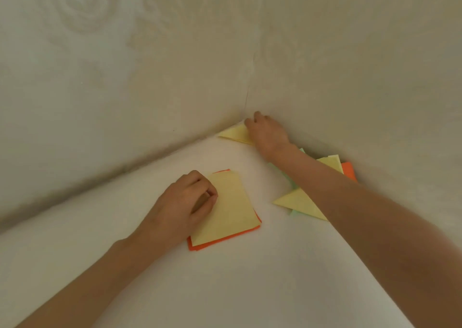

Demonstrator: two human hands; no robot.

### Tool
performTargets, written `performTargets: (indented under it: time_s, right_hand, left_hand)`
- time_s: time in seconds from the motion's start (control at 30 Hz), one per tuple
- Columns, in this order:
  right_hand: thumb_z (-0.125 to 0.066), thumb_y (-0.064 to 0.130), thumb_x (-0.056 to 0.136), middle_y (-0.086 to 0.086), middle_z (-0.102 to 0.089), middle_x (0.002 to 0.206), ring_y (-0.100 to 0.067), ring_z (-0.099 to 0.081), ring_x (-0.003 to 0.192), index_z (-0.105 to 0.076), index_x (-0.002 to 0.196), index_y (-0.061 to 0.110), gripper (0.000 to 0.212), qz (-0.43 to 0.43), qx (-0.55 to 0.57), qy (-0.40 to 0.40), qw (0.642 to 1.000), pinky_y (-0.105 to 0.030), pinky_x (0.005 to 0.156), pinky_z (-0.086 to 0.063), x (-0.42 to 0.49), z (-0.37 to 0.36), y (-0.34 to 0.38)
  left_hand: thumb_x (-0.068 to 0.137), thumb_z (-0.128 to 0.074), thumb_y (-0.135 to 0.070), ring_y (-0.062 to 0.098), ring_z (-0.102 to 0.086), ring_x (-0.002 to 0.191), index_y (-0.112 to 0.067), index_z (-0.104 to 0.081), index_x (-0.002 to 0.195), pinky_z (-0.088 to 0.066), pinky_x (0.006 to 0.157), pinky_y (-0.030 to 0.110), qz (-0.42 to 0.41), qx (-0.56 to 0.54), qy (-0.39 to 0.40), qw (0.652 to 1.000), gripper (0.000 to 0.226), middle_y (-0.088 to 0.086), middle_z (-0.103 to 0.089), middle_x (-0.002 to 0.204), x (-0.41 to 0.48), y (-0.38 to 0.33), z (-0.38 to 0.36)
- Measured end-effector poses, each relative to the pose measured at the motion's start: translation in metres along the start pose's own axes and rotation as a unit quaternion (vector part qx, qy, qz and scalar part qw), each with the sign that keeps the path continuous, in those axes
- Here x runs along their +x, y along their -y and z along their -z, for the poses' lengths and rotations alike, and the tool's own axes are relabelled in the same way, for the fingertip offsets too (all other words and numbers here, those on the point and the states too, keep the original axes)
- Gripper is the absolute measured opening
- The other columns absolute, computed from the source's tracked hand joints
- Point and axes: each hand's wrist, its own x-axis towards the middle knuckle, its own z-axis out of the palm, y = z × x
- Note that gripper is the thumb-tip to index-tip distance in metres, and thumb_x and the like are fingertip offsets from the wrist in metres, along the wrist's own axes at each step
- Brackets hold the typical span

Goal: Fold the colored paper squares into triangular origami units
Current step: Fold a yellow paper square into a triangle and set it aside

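A stack of paper squares (230, 207), yellow on top and orange beneath, lies on the white table (225, 277). My left hand (185, 202) rests on the stack's left side with fingers curled, fingertips on the top yellow sheet. My right hand (267, 132) reaches to the far corner and holds a yellow folded triangle (236, 133) flat on the table by its right end. Under my right forearm lies a pile of folded units (300, 202), yellow, pale green and orange, partly hidden.
Two patterned cream walls (150, 77) meet in a corner just behind my right hand and bound the table at the back and the right. The white tabletop stretches toward me below the paper.
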Motion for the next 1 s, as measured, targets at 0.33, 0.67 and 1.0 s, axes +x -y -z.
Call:
performTargets:
  time_s: [0.33, 0.67, 1.0]
  right_hand:
    - [-0.030, 0.003, 0.096, -0.020, -0.024, 0.143, -0.034, -0.038, 0.123, -0.019, 0.147, 0.006, 0.051, 0.086, -0.053, 0.108, 0.989, -0.042, 0.091, -0.040, -0.014, -0.008, 0.000]
    - [-0.030, -0.016, 0.081, -0.017, -0.050, 0.127, -0.030, -0.045, 0.121, -0.052, 0.130, 0.006, 0.059, 0.090, 0.241, -0.096, 0.962, -0.030, 0.102, -0.033, -0.039, 0.086, -0.004]
    - [-0.063, 0.029, 0.089, 0.003, -0.043, 0.143, -0.008, -0.039, 0.128, -0.054, 0.130, 0.018, 0.043, 0.221, 0.310, 0.133, 0.915, -0.002, 0.095, -0.021, -0.163, 0.031, 0.035]
  left_hand:
    - [0.091, -0.041, -0.038, 0.005, -0.055, 0.084, -0.021, -0.064, 0.091, -0.040, 0.078, 0.019, -0.064, 0.026, 0.003, 0.998, 0.029, -0.016, -0.052, 0.101, -0.030, 0.003, 0.008]
    - [0.088, -0.039, -0.046, 0.002, -0.055, 0.093, -0.021, -0.063, 0.095, -0.040, 0.083, 0.015, -0.014, 0.006, -0.011, 1.000, 0.035, -0.018, -0.054, 0.105, -0.061, -0.007, 0.031]
    - [0.089, -0.061, -0.038, 0.015, -0.055, 0.107, -0.021, -0.060, 0.118, -0.039, 0.088, 0.023, 0.075, 0.019, 0.016, 0.997, 0.034, -0.010, -0.060, 0.119, -0.066, -0.026, 0.010]
